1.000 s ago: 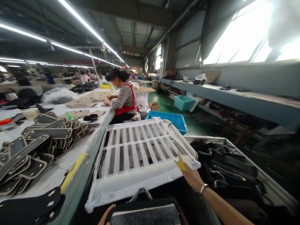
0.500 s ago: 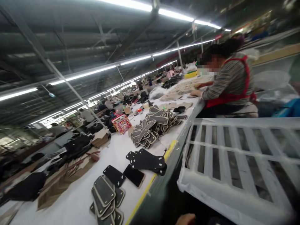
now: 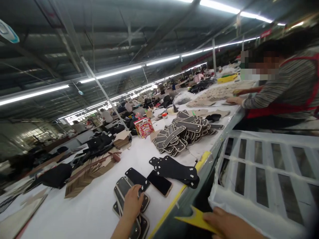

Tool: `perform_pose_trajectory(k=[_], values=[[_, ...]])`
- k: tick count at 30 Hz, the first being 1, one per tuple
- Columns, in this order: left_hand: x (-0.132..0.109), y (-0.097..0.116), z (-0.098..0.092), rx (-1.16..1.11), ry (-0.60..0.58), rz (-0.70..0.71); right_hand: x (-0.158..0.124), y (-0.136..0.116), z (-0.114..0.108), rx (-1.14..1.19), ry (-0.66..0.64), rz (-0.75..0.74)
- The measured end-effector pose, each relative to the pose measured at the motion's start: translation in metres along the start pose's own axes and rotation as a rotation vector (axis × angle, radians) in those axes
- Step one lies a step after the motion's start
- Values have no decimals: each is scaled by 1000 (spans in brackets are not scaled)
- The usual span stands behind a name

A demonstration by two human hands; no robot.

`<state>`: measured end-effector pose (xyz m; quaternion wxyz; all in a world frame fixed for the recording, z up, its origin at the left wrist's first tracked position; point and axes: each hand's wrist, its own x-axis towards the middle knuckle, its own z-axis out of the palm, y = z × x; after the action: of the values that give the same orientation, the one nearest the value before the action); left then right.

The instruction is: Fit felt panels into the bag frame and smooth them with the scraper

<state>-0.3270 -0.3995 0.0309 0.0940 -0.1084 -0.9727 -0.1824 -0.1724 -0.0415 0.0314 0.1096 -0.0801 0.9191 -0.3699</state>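
My left hand (image 3: pixel 132 203) reaches over a fanned stack of dark panels with light edges (image 3: pixel 120 191) at the bottom centre. Its fingertips touch the near end of a black piece (image 3: pixel 136 177); whether they grip it is hard to tell. My right hand (image 3: pixel 228 224), at the bottom right, pinches a yellow pointed piece (image 3: pixel 196 219) beside the table edge. A dark phone (image 3: pixel 159 182) lies to the right of the black piece, next to a pile of black shaped pieces with small white tabs (image 3: pixel 175 170).
A large heap of dark strips (image 3: pixel 185 129) lies farther up the white table (image 3: pixel 82 212). A white slatted rack (image 3: pixel 266 162) stands at the right. Behind it, a person in a red apron (image 3: pixel 286 83) leans over beige pieces. Brown sheets (image 3: pixel 87 174) lie on the left.
My left hand has come into view over the panel stack. My right hand has risen farther into view, showing the yellow piece. The camera view has shifted, moving the table things rightward.
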Motion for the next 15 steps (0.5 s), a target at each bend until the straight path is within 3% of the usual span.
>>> perform_pose_trajectory(k=[2, 4, 8, 11, 15], values=[[-5, -29, -18, 33, -16, -52, 36, -50, 32, -147, -100, -31], [-16, -52, -29, 41, -70, -82, 63, -81, 64, -208, -73, -33], [-32, -77, -27, 70, -169, -82, 97, -95, 105, -182, -32, 45], [-19, -67, -16, 174, -134, -30, 115, -97, 114, -69, 11, 54], [22, -28, 6, 294, -126, 64, 131, -108, 109, -5, 51, 47]])
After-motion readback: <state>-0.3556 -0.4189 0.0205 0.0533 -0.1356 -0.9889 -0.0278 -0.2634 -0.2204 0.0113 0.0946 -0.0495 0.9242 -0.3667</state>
